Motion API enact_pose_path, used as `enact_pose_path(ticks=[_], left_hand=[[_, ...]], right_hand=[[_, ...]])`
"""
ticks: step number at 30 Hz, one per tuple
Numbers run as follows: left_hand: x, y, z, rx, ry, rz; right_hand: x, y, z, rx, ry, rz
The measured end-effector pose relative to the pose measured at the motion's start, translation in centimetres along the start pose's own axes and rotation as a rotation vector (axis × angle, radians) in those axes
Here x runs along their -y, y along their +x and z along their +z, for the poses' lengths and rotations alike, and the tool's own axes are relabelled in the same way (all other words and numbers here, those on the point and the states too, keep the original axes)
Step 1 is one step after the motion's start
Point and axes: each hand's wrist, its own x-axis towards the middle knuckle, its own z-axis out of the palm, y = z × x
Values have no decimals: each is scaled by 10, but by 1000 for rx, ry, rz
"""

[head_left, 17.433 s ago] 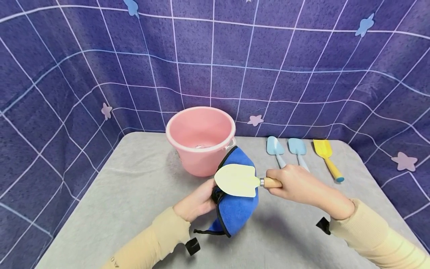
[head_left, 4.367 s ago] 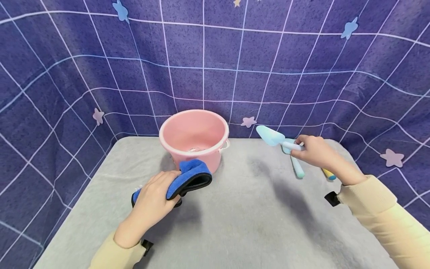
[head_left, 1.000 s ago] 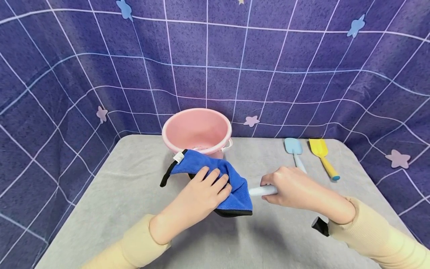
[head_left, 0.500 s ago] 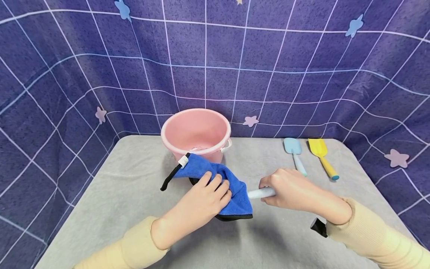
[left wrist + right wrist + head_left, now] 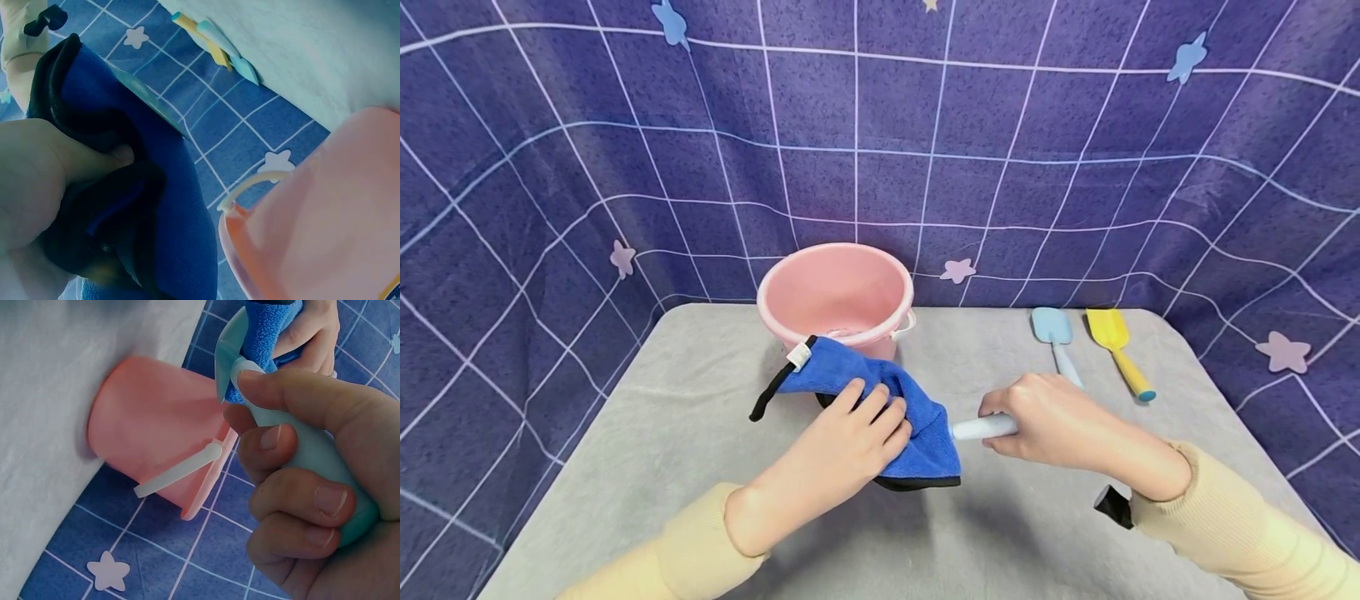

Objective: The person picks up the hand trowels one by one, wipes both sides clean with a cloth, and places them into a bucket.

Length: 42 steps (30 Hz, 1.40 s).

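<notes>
My left hand [image 5: 831, 446] holds a blue cloth [image 5: 928, 433] with black edging and a white tag, in front of the pink bucket. The cloth is folded round the blade of a light blue toy shovel. My right hand [image 5: 1063, 421] grips that shovel by its pale handle [image 5: 983, 427]. In the head view the blade is hidden under the cloth; in the right wrist view part of the blade [image 5: 229, 353] shows beside the cloth. The left wrist view shows my left thumb pressing into the cloth's folds [image 5: 181, 212].
A pink bucket [image 5: 880, 348] with a white handle stands behind the cloth, something whitish at its bottom. At the back right, another light blue shovel [image 5: 1052, 325] and a yellow shovel [image 5: 1108, 329] lie on the grey table cover [image 5: 685, 400]. Behind hangs a purple curtain [image 5: 970, 108].
Earlier my right hand held a cream, wooden-handled trowel, now out of view. It then lifted the light blue shovel from the back right and brought it to the cloth. The last second shows only slight shifts.
</notes>
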Motion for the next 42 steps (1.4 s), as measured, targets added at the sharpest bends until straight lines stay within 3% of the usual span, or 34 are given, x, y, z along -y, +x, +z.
enact_pose_path(ticks=[22,42], left_hand=[[14,-13,-4,-84,-14,1],[22,-29,-7,-78,-48,-15]], right_hand=[[-4,-4,-4,-54,18,15],[-11,-11,-4,-91,0,-2]])
